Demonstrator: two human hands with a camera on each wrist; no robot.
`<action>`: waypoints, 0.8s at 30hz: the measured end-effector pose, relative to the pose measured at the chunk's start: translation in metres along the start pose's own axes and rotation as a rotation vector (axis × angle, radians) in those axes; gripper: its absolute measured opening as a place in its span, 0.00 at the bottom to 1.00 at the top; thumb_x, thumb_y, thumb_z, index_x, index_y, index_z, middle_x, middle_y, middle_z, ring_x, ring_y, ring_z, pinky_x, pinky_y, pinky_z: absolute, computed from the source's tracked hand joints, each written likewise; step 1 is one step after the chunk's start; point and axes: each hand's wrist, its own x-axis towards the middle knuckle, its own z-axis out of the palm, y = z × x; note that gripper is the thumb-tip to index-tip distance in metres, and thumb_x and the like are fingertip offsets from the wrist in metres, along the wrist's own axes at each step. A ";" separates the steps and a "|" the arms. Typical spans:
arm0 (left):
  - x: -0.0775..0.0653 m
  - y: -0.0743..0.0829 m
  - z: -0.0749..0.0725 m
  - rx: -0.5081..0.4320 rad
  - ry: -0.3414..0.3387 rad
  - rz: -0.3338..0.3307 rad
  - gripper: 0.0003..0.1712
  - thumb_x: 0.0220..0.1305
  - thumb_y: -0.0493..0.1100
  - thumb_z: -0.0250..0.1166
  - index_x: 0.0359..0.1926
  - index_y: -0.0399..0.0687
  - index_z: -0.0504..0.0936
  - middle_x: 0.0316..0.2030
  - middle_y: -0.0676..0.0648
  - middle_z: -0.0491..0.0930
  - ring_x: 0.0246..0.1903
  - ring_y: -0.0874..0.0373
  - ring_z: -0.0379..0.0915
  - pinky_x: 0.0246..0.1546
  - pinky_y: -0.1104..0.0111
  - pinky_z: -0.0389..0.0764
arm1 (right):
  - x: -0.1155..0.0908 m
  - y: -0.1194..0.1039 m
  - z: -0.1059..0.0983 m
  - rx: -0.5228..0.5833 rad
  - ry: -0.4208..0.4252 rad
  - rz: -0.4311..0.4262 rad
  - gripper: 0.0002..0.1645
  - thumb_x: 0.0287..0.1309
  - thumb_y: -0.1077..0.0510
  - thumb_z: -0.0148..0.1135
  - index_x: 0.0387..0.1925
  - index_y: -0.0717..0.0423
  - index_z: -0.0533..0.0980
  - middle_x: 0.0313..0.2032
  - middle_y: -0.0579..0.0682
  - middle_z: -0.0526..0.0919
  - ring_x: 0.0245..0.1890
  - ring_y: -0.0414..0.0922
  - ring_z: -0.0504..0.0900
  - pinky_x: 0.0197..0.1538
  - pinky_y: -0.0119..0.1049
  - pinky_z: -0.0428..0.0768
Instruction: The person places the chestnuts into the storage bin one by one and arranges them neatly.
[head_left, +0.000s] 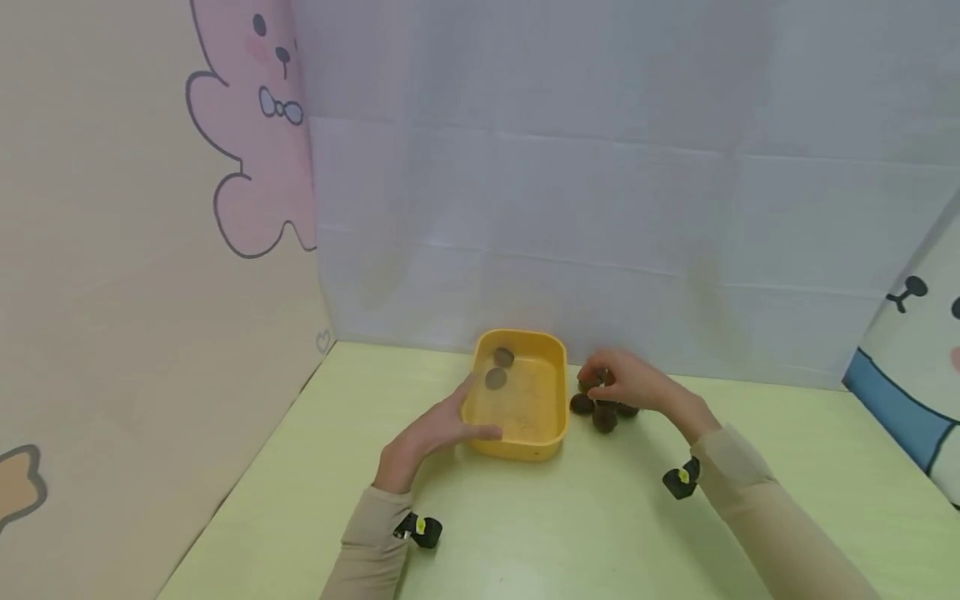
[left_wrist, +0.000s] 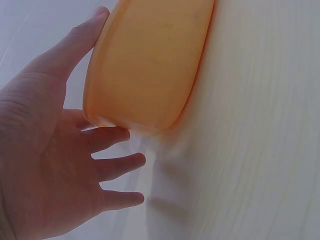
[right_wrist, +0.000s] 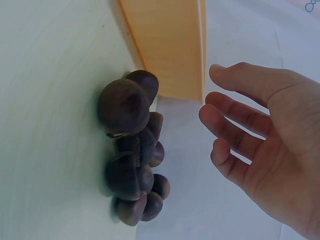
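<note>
A yellow plastic container [head_left: 555, 392] stands on the table with two round brown chestnuts [head_left: 496, 379] at its far left inside. My left hand [head_left: 442, 425] rests against its near left corner. In the left wrist view, the thumb lies along the rim and the lower fingers [left_wrist: 120, 167] stretch out straight. A heap of dark brown chestnuts [right_wrist: 125, 160] lies just right of the container. Over this heap is my right hand [head_left: 630, 383], its fingers loosely bent. The right wrist view shows that hand [right_wrist: 270, 135] apart from the chestnuts, with nothing between thumb and fingers.
The pale green table [head_left: 540, 533] meets a white cloth wall [head_left: 585, 217] close behind the container. A cream panel with a pink bear print [head_left: 258, 150] rises on the left. Another printed panel [head_left: 915, 383] stands at the right.
</note>
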 end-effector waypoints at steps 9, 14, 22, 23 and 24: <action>0.002 -0.005 0.002 0.004 0.007 -0.017 0.64 0.52 0.59 0.76 0.77 0.78 0.40 0.73 0.44 0.63 0.67 0.48 0.64 0.67 0.47 0.64 | -0.021 0.013 0.012 0.052 -0.007 0.056 0.18 0.61 0.61 0.67 0.52 0.60 0.80 0.49 0.58 0.80 0.45 0.53 0.79 0.48 0.47 0.80; 0.002 -0.007 0.001 0.004 0.014 -0.023 0.64 0.51 0.61 0.76 0.78 0.77 0.40 0.70 0.44 0.66 0.64 0.48 0.65 0.66 0.46 0.65 | -0.032 0.014 0.015 0.053 -0.012 0.056 0.20 0.60 0.61 0.67 0.54 0.63 0.79 0.48 0.59 0.79 0.44 0.56 0.79 0.47 0.44 0.81; 0.002 -0.005 0.001 0.008 0.013 -0.028 0.66 0.49 0.64 0.76 0.78 0.74 0.40 0.73 0.43 0.63 0.66 0.47 0.64 0.66 0.46 0.65 | -0.043 0.025 0.027 0.059 0.031 0.039 0.23 0.57 0.62 0.70 0.55 0.62 0.78 0.51 0.57 0.80 0.36 0.52 0.75 0.37 0.32 0.75; 0.002 -0.005 0.001 0.010 0.014 -0.029 0.66 0.49 0.65 0.76 0.78 0.74 0.41 0.73 0.43 0.63 0.66 0.47 0.64 0.66 0.46 0.65 | -0.044 0.026 0.028 0.059 0.035 0.034 0.23 0.56 0.62 0.70 0.55 0.62 0.78 0.51 0.57 0.80 0.36 0.52 0.75 0.37 0.32 0.75; 0.001 -0.005 0.001 0.014 0.016 -0.033 0.66 0.49 0.65 0.76 0.78 0.75 0.41 0.73 0.44 0.62 0.66 0.47 0.64 0.66 0.46 0.65 | -0.045 0.028 0.030 0.052 0.041 0.027 0.24 0.56 0.62 0.70 0.55 0.62 0.78 0.50 0.57 0.79 0.36 0.51 0.75 0.38 0.32 0.75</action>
